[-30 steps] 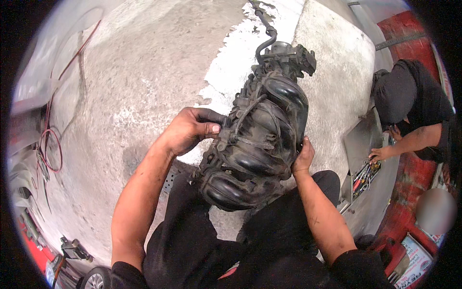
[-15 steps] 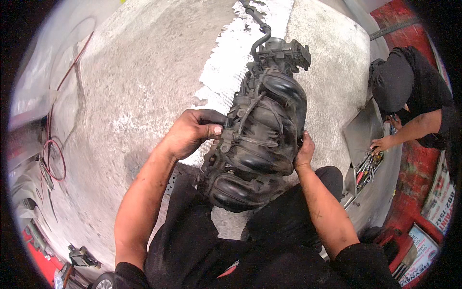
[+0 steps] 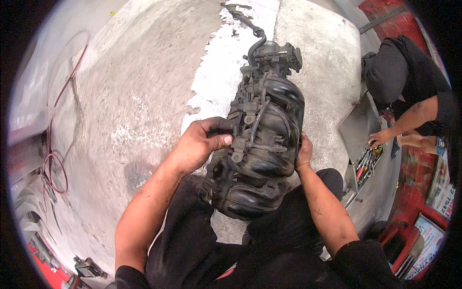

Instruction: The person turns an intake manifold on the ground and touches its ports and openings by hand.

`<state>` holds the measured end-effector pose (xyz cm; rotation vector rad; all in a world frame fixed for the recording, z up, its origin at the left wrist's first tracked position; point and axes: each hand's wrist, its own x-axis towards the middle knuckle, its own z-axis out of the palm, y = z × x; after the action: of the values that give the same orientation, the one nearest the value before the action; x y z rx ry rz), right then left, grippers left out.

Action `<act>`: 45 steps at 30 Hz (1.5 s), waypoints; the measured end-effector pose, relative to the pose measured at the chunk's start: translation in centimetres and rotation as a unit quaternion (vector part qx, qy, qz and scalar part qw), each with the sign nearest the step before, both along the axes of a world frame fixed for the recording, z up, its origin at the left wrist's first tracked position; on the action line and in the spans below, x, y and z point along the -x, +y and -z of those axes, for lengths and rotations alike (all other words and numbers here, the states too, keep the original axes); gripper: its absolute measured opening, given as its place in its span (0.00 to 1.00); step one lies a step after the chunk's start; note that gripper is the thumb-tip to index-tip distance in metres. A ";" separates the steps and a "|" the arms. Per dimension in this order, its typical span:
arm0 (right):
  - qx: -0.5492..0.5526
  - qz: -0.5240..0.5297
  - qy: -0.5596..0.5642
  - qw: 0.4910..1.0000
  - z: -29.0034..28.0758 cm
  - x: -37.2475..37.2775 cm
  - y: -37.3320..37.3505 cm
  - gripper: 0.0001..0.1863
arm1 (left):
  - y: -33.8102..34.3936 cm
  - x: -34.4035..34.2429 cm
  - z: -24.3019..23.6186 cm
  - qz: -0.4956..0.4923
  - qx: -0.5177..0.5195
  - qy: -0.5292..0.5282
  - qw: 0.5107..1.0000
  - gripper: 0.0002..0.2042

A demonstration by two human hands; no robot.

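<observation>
A black engine intake manifold (image 3: 262,154), with curved runners, a throttle body and a bent hose (image 3: 255,33) at its far end, lies lengthwise over my thighs. My left hand (image 3: 202,144) grips its left side near a small bracket, thumb on top and fingers bent under dark fittings. My right hand (image 3: 302,151) is wrapped around the manifold's right side, its fingertips partly hidden.
Beyond it is concrete floor (image 3: 134,96) with a white flaked strip. Red hoses (image 3: 60,164) lie at left. At right, a co-worker (image 3: 409,82) in black bends over a metal toolbox (image 3: 365,164) of hand tools; red structure and signs stand behind.
The manifold's upper end has swung slightly left in view, and my left hand, still gripping, has shifted right and down. The co-worker appears higher in view, still reaching into the toolbox.
</observation>
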<state>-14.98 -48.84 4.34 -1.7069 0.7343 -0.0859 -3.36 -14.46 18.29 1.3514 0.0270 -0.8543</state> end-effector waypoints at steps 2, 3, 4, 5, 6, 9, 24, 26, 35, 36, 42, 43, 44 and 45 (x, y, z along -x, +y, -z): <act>-0.009 0.009 -0.006 1.000 0.5 0.1 -0.3 0.24 | -0.7 0.1 -1.2 0.001 0.003 -0.025 1.000 0.22; -0.018 0.016 -0.010 1.000 0.8 0.2 -0.6 0.24 | -1.2 0.0 -1.9 0.000 0.005 -0.048 0.999 0.26; -0.018 0.018 -0.011 1.000 1.0 0.3 -0.9 0.24 | -1.7 -0.2 -2.7 0.003 0.005 -0.049 0.999 0.26; 0.012 -0.001 -0.008 1.000 1.2 0.4 -1.2 0.24 | -2.2 -0.4 -3.3 0.032 -0.051 -0.072 0.996 0.26; 0.043 -0.020 -0.004 0.999 1.4 0.5 -1.5 0.24 | -2.7 -0.7 -3.8 0.061 -0.107 -0.095 0.988 0.26; 0.057 -0.009 -0.005 0.998 2.7 0.7 -1.8 0.24 | -4.4 -1.2 -4.7 0.072 -0.216 -0.192 0.955 0.27; 0.286 -0.114 -0.052 0.950 2.9 1.3 -4.2 0.18 | -7.5 -1.3 -3.5 0.051 -0.157 -0.118 0.979 0.21; 0.205 -0.035 0.042 0.977 1.0 1.0 -3.2 0.20 | -7.3 -1.2 -4.2 0.065 -0.170 -0.123 0.976 0.20; 0.171 -0.251 -0.073 0.950 -16.6 -1.2 3.1 0.59 | -7.7 -1.2 -5.4 0.109 -0.092 -0.057 0.988 0.19; 0.173 -0.253 -0.075 0.949 -16.5 -1.4 2.9 0.59 | -7.9 -1.3 -5.4 0.118 -0.035 -0.007 0.992 0.20; -0.002 -0.175 -0.073 0.982 -15.2 -1.9 -2.8 0.50 | -8.9 -2.8 -3.9 0.156 0.151 0.019 0.976 0.22; 0.005 -0.174 -0.070 0.982 -15.0 -1.7 -3.3 0.50 | -8.9 -3.6 -2.7 0.107 0.101 -0.004 0.989 0.21; 0.013 -0.164 -0.051 0.985 -14.4 -1.3 -3.7 0.48 | -8.8 -4.0 -1.2 0.059 0.050 -0.027 0.997 0.20; 0.020 -0.154 -0.034 0.987 -14.2 -1.0 -3.7 0.47 | -8.1 -4.3 0.8 0.006 -0.048 -0.050 0.998 0.20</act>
<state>-13.97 -52.58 18.59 -1.8272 0.4138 0.0554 0.90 -22.54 17.47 1.4846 -0.0180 -0.8018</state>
